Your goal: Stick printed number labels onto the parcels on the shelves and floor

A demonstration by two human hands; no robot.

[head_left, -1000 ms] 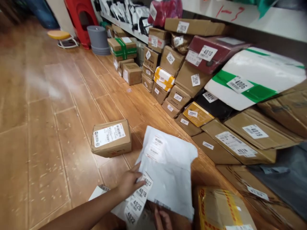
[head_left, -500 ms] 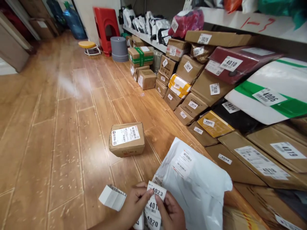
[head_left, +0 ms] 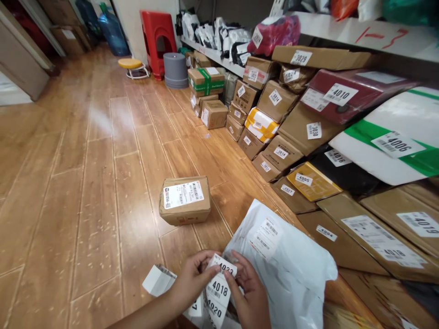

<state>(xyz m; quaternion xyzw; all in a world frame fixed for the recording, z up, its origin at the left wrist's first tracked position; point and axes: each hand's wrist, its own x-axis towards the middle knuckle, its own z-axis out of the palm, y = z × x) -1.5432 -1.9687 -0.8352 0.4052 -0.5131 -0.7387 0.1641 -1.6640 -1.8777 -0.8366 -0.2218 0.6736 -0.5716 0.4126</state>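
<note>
A strip of white number labels [head_left: 219, 287], reading 4018 and 4020 on its lower labels, is held between both hands. My left hand [head_left: 196, 279] pinches its top label from the left, thumb on the front. My right hand [head_left: 247, 290] grips the same top label from the right, thumb across the print. Just right of the hands lies a pale plastic mailer bag [head_left: 291, 269] with a shipping label. Beyond them, a small cardboard box [head_left: 185, 201] with a white shipping label sits on the floor. A folded stack of white paper [head_left: 158, 279] rests left of my left wrist.
Numbered parcels are stacked along the right, including a white and green package [head_left: 394, 132] and a maroon box [head_left: 360, 93]. Above them runs a white shelf [head_left: 373, 39]. Farther off stand a red stool [head_left: 158, 43], a grey bin [head_left: 176, 71] and a low yellow stool [head_left: 132, 65].
The hands have shifted on the label strip; the 4018 label now shows in full, and the right fingers have spread a little upward. The whole view has turned slightly left.
</note>
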